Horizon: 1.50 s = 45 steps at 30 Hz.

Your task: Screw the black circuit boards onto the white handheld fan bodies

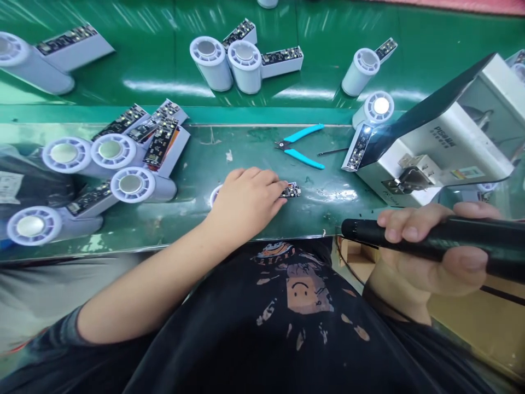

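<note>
My left hand (248, 205) is closed over a white cylindrical unit (215, 195) lying on the green bench; only its round end shows at the left, and a small circuit board (292, 190) sticks out beyond my fingertips. At the right, my right hand (430, 246) is wrapped round a thick black cylindrical tool (447, 235), raised near the bench's front edge and pointing left. Cutters with blue handles (303, 146) lie spread behind my left hand, with a thin dark rod (333, 151) beside them.
Several white units with circuit boards stand at the left (131, 184) and on the raised green surface behind (245, 67). A silver and black machine (435, 142) occupies the right, with another unit (378, 106) against it. A dark plastic bag (36, 183) sits far left.
</note>
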Available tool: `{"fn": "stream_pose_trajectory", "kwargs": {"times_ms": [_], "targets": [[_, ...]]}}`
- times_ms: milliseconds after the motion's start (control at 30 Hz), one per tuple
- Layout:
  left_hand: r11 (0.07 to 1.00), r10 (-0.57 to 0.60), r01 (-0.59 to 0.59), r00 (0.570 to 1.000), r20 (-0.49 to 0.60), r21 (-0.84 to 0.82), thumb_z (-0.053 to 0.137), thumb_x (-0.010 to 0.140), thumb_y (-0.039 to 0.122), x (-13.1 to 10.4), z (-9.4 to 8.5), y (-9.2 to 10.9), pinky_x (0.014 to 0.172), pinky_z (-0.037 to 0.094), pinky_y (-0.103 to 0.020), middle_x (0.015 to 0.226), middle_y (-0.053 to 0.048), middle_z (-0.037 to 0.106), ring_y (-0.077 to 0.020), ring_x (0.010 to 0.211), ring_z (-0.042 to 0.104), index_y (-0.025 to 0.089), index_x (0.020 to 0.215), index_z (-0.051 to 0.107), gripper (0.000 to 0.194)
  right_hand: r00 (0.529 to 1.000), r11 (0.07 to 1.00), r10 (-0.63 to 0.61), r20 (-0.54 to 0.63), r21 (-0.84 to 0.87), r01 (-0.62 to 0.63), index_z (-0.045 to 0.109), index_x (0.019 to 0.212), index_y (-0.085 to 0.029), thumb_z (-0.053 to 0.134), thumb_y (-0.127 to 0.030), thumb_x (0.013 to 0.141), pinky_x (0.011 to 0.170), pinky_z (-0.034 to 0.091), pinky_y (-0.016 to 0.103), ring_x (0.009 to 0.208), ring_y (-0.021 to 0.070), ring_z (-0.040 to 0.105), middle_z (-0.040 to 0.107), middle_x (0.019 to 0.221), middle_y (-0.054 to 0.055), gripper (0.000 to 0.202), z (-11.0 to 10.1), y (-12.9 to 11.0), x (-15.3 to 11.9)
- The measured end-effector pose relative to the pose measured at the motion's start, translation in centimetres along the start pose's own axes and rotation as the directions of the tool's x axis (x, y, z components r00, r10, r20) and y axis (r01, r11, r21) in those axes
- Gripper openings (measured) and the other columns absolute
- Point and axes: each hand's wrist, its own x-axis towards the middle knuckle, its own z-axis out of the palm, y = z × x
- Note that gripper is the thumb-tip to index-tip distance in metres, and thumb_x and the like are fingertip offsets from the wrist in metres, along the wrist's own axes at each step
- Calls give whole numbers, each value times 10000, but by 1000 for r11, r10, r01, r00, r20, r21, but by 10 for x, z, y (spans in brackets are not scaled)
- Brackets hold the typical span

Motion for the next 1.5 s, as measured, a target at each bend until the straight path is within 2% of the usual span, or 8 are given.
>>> {"fn": "stream_pose_trajectory", "kwargs": {"times_ms": [100, 500, 733, 1000, 1133, 1233, 1367, 1500], "targets": [[999, -45, 45, 999, 26, 15, 533, 1006, 333, 2, -3, 1, 869, 506, -447, 1098, -91, 721, -312, 1055, 659, 188, 1144, 732, 282, 1000, 1000, 18, -16, -12, -18, 698, 1060, -311, 778, -429, 796, 548, 542, 317, 488, 116, 560, 612, 646, -72, 301, -3, 0, -2], [999, -27, 28, 999, 38, -25, 528, 996, 343, 11, -3, 2, 892, 495, -452, 1123, -97, 693, -317, 1090, 637, 209, 1262, 700, 344, 998, 1000, 6, -58, 7, -5, 692, 1050, -293, 778, -428, 791, 508, 517, 299, 473, 105, 544, 606, 636, -81, 305, -7, 11, -4], [990, -84, 77, 995, 49, 121, 513, 972, 332, 5, -11, 12, 816, 487, -444, 1047, -116, 687, -327, 1002, 666, 155, 1103, 727, 307, 997, 1000, 9, -71, 11, -8, 678, 1053, -284, 776, -434, 798, 513, 527, 295, 483, 103, 545, 617, 648, -82, 311, -11, 13, -4], [996, -64, 61, 997, 44, 71, 513, 953, 311, 3, -8, 6, 805, 499, -451, 1016, -115, 743, -323, 965, 683, 181, 1002, 726, 254, 993, 1000, 2, -122, 27, 1, 696, 1026, -270, 775, -414, 790, 477, 494, 300, 480, 109, 529, 606, 635, -67, 287, -8, 14, -4], [995, -34, 33, 999, 15, 99, 496, 971, 336, 0, -5, 3, 794, 502, -451, 1018, -107, 748, -318, 956, 679, 200, 993, 720, 263, 987, 992, 129, 94, -1, -130, 693, 1088, -251, 777, -328, 793, 522, 530, 308, 540, 126, 599, 647, 682, -44, 316, -1, 15, -4], [995, -45, 42, 999, 27, 95, 490, 982, 346, -1, -6, 4, 811, 491, -465, 1066, -120, 738, -339, 1008, 666, 192, 1034, 719, 280, 911, 945, 326, 252, -106, -309, 689, 1104, -217, 780, -226, 787, 530, 521, 274, 556, 116, 614, 667, 713, -24, 331, 7, 21, 3], [997, -65, 63, 997, 42, 43, 556, 968, 360, -2, -7, 4, 875, 477, -456, 1150, -122, 718, -345, 1106, 645, 193, 1131, 710, 280, 872, 899, 435, 224, -155, -408, 653, 1020, -198, 832, -419, 733, 468, 497, 258, 489, 119, 592, 642, 653, -40, 404, 16, 41, 22], [999, -32, 32, 999, 28, 10, 534, 996, 361, -4, -1, 0, 903, 475, -434, 1225, -113, 709, -325, 1142, 648, 189, 1230, 683, 327, 942, 934, 335, -3, -131, -332, 519, 1137, -236, 772, -619, 698, 493, 511, 283, 521, 134, 597, 628, 718, -39, 635, 11, 62, 36]]}}
